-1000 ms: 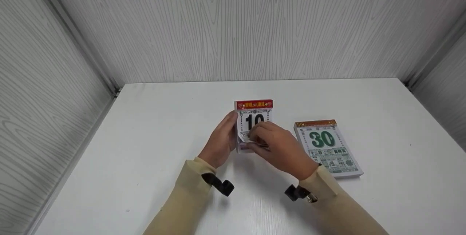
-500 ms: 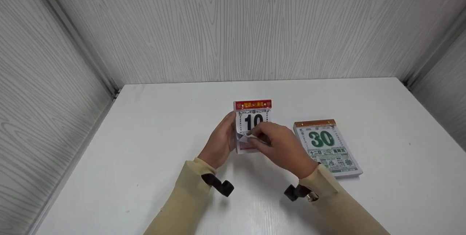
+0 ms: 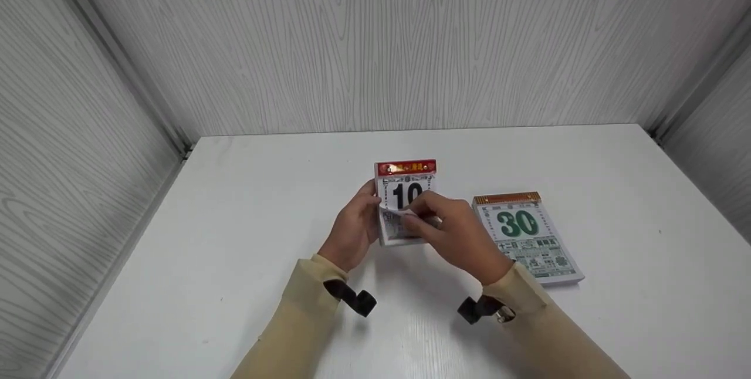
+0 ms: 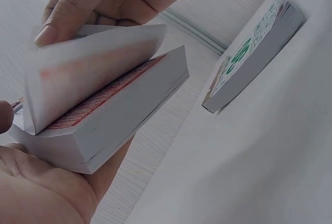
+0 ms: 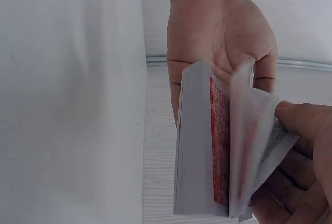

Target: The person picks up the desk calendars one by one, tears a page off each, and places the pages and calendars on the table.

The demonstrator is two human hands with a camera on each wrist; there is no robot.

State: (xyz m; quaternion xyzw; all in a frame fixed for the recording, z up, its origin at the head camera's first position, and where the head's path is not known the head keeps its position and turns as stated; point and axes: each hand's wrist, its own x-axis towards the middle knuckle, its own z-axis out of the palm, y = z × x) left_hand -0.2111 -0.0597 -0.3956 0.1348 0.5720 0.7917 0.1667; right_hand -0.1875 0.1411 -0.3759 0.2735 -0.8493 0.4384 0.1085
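My left hand (image 3: 351, 231) grips a small tear-off calendar (image 3: 405, 182) along its left side, palm behind it. The calendar has a red header strip and a large black number, partly covered by my right fingers. My right hand (image 3: 460, 232) pinches the lower part of its top leaves between thumb and index finger. In the left wrist view the lifted leaves (image 4: 98, 58) curve up off the thick block (image 4: 129, 115), and a page with red print shows beneath. From the right wrist, the leaves (image 5: 249, 136) stand fanned away from the block, still joined at one end.
A second, larger tear-off calendar (image 3: 528, 247) with a green 30 and an orange header strip lies flat on the white table (image 3: 234, 220), right beside my right wrist. Wood-grain panels (image 3: 375, 44) rise behind and on both sides of the table.
My right fingers have lifted the calendar's leaves higher, baring more of the page beneath. My left hand keeps its grip; the calendar has shifted slightly left. The second calendar lies unmoved.
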